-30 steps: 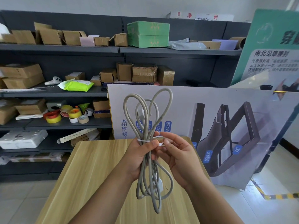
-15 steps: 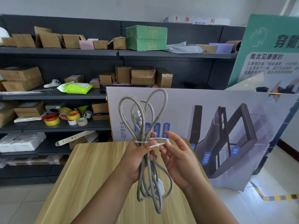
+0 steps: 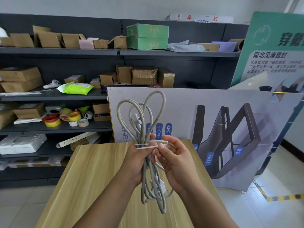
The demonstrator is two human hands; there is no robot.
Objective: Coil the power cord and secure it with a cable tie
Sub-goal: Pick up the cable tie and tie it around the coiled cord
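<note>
A grey power cord (image 3: 148,112) is gathered into long loops that stand above my hands and hang below them. Its white plug shows among the upper loops. My left hand (image 3: 137,159) is closed around the middle of the bundle and holds it upright over the table. A white cable tie (image 3: 148,146) is wrapped around the bundle just above that hand. My right hand (image 3: 175,159) pinches the tie's ends at the right side of the bundle with thumb and forefinger. A white block at the cord's lower end is partly hidden behind the loops.
A light wooden table (image 3: 92,176) lies under my hands. A large printed board (image 3: 222,125) leans behind it, a green poster (image 3: 273,48) at the right. Dark shelves (image 3: 59,94) hold cardboard boxes, tape rolls (image 3: 64,118) and a green box (image 3: 147,37).
My right hand's fingers have shifted on the cable tie, which now shows as two white strands at the bundle. The bundle stays in my left hand.
</note>
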